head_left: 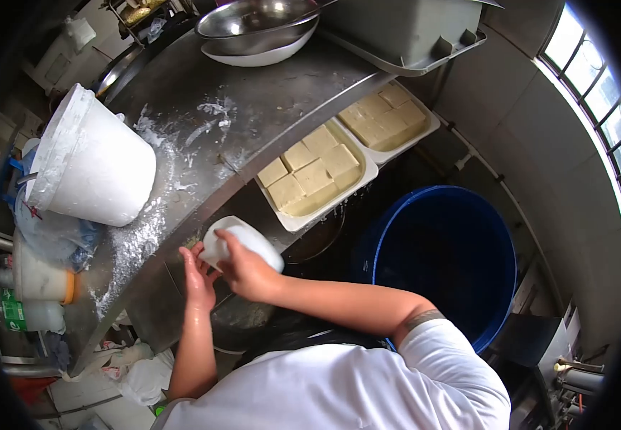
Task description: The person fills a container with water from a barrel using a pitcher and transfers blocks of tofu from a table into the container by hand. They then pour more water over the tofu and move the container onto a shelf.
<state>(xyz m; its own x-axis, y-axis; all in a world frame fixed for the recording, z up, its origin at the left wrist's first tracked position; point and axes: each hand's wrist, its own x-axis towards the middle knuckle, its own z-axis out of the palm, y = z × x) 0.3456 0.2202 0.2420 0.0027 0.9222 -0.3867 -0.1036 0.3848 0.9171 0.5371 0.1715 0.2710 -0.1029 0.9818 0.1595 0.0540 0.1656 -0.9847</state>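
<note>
A white, round-cornered plastic container [254,245] is tilted in front of me, slightly blurred. My right hand [244,272] grips it, with the fingers along its near side. My left hand [197,278] is wet and open, its fingers spread right at the container's lower left edge. Just beyond, a white tray [297,225] holds several pale tofu blocks [313,176] in liquid. Farther back is a second white tray [395,153] with more tofu blocks [383,115].
White powder [138,233] is scattered over the steel counter [253,93] beside a tipped white bucket [103,158]. Metal bowls [257,21] and a grey tub [411,32] stand at the back. To my right is a large blue barrel [445,193]; a barred window [590,64] lies beyond.
</note>
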